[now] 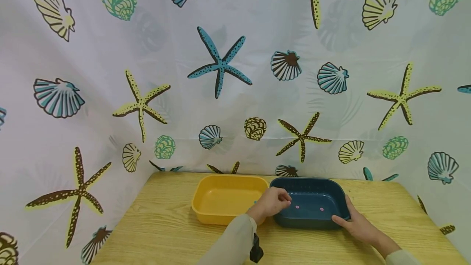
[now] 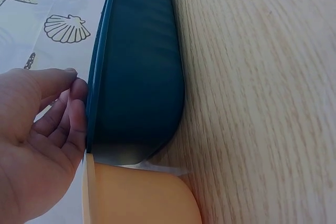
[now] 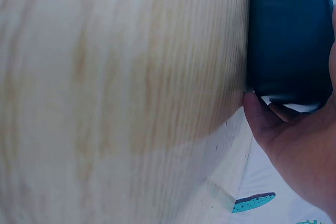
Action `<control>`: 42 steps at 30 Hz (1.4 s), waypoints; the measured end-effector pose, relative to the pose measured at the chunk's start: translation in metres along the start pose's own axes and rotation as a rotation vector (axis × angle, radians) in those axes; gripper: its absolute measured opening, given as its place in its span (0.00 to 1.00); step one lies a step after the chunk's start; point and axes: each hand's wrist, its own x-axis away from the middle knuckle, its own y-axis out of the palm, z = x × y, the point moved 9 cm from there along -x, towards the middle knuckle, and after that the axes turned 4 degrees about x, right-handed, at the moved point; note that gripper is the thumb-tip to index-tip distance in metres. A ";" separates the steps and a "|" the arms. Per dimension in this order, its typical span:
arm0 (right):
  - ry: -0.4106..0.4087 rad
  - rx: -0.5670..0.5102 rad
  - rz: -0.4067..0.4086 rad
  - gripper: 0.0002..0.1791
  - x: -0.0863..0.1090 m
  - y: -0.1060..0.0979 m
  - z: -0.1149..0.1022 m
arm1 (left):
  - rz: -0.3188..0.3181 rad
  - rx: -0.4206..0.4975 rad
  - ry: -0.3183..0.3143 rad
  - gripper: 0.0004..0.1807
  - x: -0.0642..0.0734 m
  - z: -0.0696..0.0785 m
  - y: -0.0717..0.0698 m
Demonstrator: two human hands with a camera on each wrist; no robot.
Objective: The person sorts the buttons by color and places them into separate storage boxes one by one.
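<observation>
A dark blue basin (image 1: 309, 223) stands on the table with two small pink round pieces (image 1: 321, 209) on its floor. My left hand (image 1: 271, 203) is over its left end, thumb and forefinger tips together; whether a small piece is between them is hidden. In the left wrist view, the same hand (image 2: 44, 129) is beside the basin's rim. My right hand (image 1: 358, 224) grips the basin's right end, thumb on the near side and fingers around the outside. The right wrist view shows that hand (image 3: 299, 140) against the basin wall (image 3: 289, 35).
Left of the blue basin, end to end with it, stands a yellow basin (image 1: 217, 218). Small blue pieces (image 1: 252, 206) show in it, partly behind my left forearm. Both basins rest on a wood-grain table (image 1: 158, 212). A curtain (image 1: 254, 101) printed with shells and starfish hangs behind.
</observation>
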 end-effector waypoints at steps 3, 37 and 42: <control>0.006 0.001 0.001 0.56 0.001 0.000 0.001 | -0.001 -0.018 0.002 0.05 -0.002 -0.001 0.000; 0.010 0.009 -0.002 0.56 0.001 -0.002 -0.002 | -0.017 -0.012 -0.032 0.06 -0.010 0.000 -0.004; 0.012 0.003 -0.005 0.56 0.000 -0.001 -0.001 | -0.014 -0.012 -0.059 0.06 -0.013 -0.003 -0.002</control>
